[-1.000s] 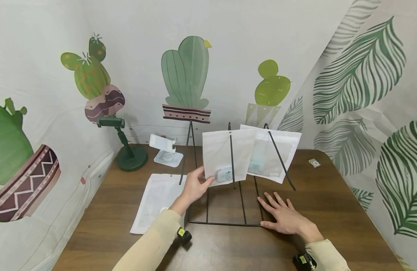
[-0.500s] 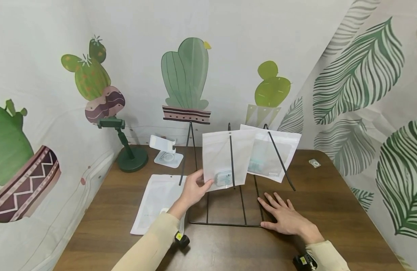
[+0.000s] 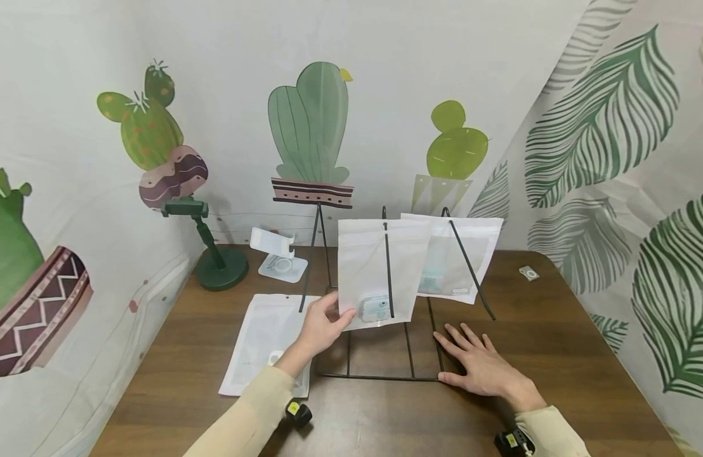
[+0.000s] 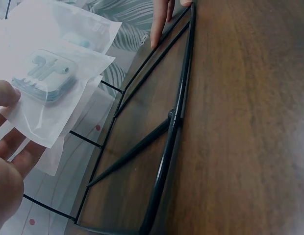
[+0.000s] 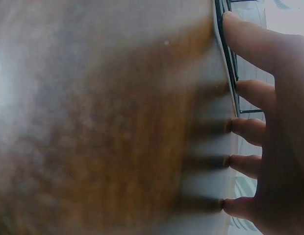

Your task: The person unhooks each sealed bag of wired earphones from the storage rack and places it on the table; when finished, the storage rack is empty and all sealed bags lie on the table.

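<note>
My left hand (image 3: 318,327) pinches the lower left edge of a white pouch (image 3: 360,260) between thumb and fingers. A clear case with white earphones (image 4: 46,73) shows through the pouch in the left wrist view. This pouch hangs on the middle prong of a black wire rack (image 3: 380,379). Behind it, to the right, a second white pouch (image 3: 471,254) hangs on the right prong. My right hand (image 3: 485,368) lies with fingers spread at the rack's front right corner, its thumb touching the wire in the right wrist view.
Another white pouch (image 3: 260,336) lies flat on the wooden table (image 3: 169,381), left of the rack. Behind it stand a green stand (image 3: 221,266) and a white phone holder (image 3: 283,266). A small white and grey item (image 3: 529,273) lies at the back right. The rack's left prong holds nothing.
The lower edge of the pinched pouch has come lower and a little left with my left hand. The pouch behind it has shifted slightly. My right hand has stayed in place.
</note>
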Tool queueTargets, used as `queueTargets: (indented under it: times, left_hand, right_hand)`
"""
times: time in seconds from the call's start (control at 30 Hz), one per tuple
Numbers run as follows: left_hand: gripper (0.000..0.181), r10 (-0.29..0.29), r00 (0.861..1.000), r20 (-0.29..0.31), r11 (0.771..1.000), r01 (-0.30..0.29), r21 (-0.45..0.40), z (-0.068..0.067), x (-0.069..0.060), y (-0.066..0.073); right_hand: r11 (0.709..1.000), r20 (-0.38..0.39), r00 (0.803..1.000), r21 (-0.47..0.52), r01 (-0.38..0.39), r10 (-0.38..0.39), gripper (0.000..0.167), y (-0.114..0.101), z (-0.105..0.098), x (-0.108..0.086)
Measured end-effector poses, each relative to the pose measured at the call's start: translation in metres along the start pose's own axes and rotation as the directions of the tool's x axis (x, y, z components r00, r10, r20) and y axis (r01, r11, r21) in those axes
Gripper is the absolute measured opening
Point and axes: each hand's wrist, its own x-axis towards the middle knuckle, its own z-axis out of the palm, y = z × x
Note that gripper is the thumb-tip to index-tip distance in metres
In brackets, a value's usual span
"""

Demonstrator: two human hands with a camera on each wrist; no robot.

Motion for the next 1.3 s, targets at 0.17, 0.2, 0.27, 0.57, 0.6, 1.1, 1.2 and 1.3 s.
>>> queueTargets:
  times: [0.17,0.2,0.27,0.57,0.6,1.1,1.2,1.3]
  left_hand:
    - [0.030,0.002,1.000,-0.005,1.000,-0.002,0.005,-0.002,-0.002,0.003]
    - [0.030,0.003,1.000,-0.005,1.000,-0.003,0.009,-0.002,-0.002,0.004]
    - [0.030,0.005,1.000,-0.003,1.000,-0.005,0.015,-0.003,-0.002,0.004]
    - [0.031,0.015,1.000,0.019,1.000,-0.016,0.010,-0.006,-0.006,0.005]
    - [0.031,0.016,1.000,0.022,1.000,-0.016,0.011,-0.006,-0.007,0.006]
    - [0.030,0.058,0.997,0.047,0.998,-0.057,-0.012,-0.008,-0.021,0.009]
    - [0.030,0.055,0.997,0.048,0.998,-0.055,-0.005,-0.009,-0.023,0.010]
    - [0.030,0.053,0.997,0.051,0.999,-0.053,-0.005,-0.009,-0.026,0.011]
  right_hand:
    - [1.000,-0.003,1.000,-0.026,0.017,-0.017,0.077,-0.001,0.000,0.001]
    - [0.999,-0.004,1.000,-0.031,0.021,-0.021,0.077,-0.001,0.000,0.001]
    - [0.999,0.000,1.000,-0.034,0.025,-0.025,0.077,-0.001,0.000,0.001]
    - [0.999,-0.001,1.000,-0.029,0.029,-0.029,0.078,0.001,0.001,0.004]
    - [0.999,0.000,1.000,-0.027,0.029,-0.029,0.078,0.001,0.001,0.004]
    - [1.000,0.010,1.000,-0.016,0.022,-0.022,0.078,0.000,-0.001,0.002]
    - [1.000,0.015,1.000,-0.012,0.019,-0.019,0.078,0.000,-0.001,0.002]
    - [1.000,0.014,1.000,-0.009,0.019,-0.019,0.078,0.000,-0.001,0.001]
